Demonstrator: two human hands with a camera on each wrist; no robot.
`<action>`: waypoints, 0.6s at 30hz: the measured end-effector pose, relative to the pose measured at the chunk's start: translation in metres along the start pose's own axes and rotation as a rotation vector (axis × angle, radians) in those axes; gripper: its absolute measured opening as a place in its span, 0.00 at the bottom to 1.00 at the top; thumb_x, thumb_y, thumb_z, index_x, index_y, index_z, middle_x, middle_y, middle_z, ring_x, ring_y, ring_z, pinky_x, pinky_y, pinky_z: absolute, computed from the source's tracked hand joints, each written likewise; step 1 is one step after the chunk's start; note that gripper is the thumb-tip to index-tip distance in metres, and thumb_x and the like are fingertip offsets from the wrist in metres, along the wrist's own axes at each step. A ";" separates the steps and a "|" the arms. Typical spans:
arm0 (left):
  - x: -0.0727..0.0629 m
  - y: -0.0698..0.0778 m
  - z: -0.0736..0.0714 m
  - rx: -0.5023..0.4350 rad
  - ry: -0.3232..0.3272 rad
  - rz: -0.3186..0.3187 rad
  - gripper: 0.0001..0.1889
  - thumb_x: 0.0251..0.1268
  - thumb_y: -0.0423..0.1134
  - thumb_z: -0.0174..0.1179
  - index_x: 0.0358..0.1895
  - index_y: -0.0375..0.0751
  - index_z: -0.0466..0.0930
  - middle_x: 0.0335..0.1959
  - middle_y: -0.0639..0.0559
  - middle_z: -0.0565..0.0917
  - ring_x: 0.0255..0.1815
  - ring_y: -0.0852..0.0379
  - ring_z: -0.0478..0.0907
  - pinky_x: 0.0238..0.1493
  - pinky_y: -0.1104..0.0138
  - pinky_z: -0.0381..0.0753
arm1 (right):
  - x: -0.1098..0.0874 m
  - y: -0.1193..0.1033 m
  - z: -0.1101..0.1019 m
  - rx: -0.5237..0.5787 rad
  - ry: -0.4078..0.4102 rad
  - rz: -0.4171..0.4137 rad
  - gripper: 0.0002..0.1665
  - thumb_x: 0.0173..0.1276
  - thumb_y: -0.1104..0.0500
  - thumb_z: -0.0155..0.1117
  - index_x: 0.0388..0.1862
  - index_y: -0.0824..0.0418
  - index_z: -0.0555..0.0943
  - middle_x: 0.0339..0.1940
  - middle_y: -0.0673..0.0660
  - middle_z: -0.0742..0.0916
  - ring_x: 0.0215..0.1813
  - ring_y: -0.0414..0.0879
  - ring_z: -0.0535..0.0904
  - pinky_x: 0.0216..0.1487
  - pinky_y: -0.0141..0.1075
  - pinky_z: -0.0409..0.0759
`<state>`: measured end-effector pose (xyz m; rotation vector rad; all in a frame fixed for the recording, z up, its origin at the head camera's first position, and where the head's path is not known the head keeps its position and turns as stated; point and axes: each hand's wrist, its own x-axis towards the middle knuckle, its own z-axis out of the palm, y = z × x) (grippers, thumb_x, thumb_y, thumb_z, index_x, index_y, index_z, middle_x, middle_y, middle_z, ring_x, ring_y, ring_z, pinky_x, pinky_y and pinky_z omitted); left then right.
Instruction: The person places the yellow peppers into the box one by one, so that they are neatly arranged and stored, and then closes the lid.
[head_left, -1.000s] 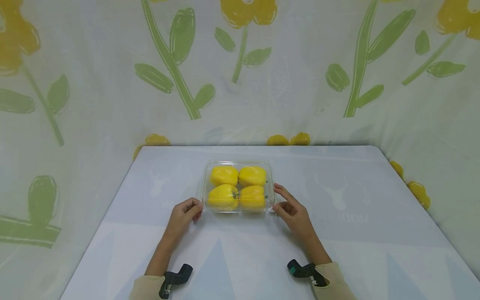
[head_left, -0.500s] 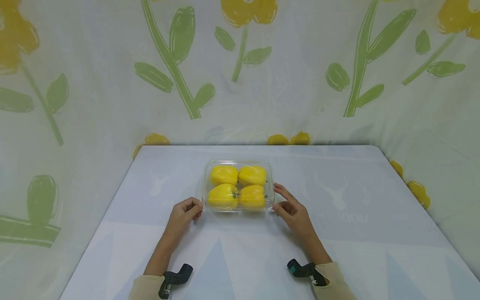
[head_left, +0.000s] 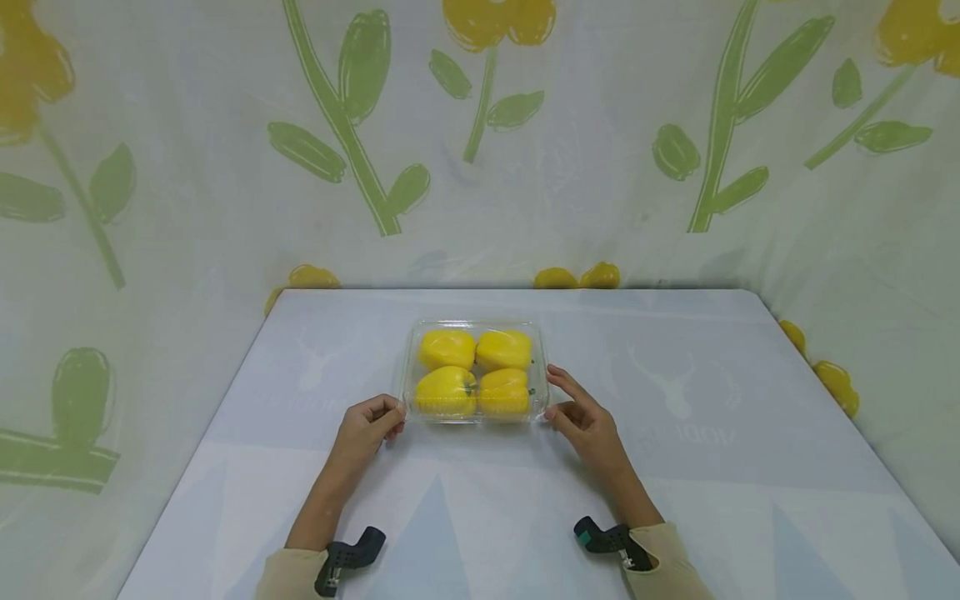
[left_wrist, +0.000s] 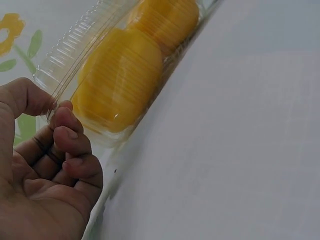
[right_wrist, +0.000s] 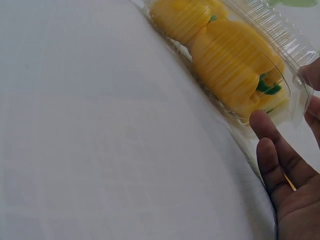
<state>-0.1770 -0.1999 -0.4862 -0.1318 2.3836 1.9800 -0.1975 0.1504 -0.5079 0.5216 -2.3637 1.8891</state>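
Note:
A clear plastic clamshell box (head_left: 408, 367) with several yellow bell peppers (head_left: 446, 390) inside sits on the table in the head view. Its lid looks closed over them. The left hand (head_left: 369, 429) pinches the rim at the box's near left corner. In the left wrist view, thumb and forefinger meet on that rim, the other fingers (left_wrist: 82, 167) curled below. At the near right corner, the right hand (head_left: 588, 429) holds the rim with its thumb. The right wrist view shows two of its fingers (right_wrist: 265, 122) extended beneath the corner; the forefinger is partly out of frame.
A pale printed cloth covers the table (head_left: 675, 517). Behind its far edge hangs a white curtain (head_left: 570, 192) with yellow flowers and green leaves. Black camera mounts (head_left: 356, 550) sit on both wrists, by the beige sleeves.

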 end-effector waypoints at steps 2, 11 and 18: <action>0.000 -0.001 0.000 0.000 0.000 0.006 0.10 0.69 0.36 0.61 0.36 0.29 0.80 0.27 0.45 0.78 0.28 0.53 0.72 0.30 0.67 0.74 | 0.000 0.000 0.000 0.001 0.000 0.003 0.31 0.72 0.63 0.65 0.73 0.55 0.72 0.77 0.47 0.68 0.44 0.53 0.83 0.45 0.32 0.81; 0.000 -0.005 -0.001 0.031 -0.024 0.059 0.12 0.73 0.42 0.58 0.42 0.34 0.80 0.32 0.42 0.79 0.33 0.49 0.75 0.36 0.65 0.77 | -0.001 -0.006 0.000 0.015 0.003 -0.030 0.31 0.72 0.65 0.64 0.73 0.59 0.72 0.77 0.52 0.69 0.45 0.53 0.83 0.45 0.31 0.81; 0.007 -0.005 0.001 0.110 0.078 0.115 0.12 0.76 0.40 0.51 0.54 0.43 0.81 0.39 0.45 0.83 0.38 0.49 0.79 0.40 0.67 0.79 | -0.003 -0.002 -0.013 -0.083 0.122 0.064 0.26 0.78 0.54 0.57 0.73 0.52 0.72 0.74 0.49 0.72 0.61 0.50 0.77 0.58 0.34 0.77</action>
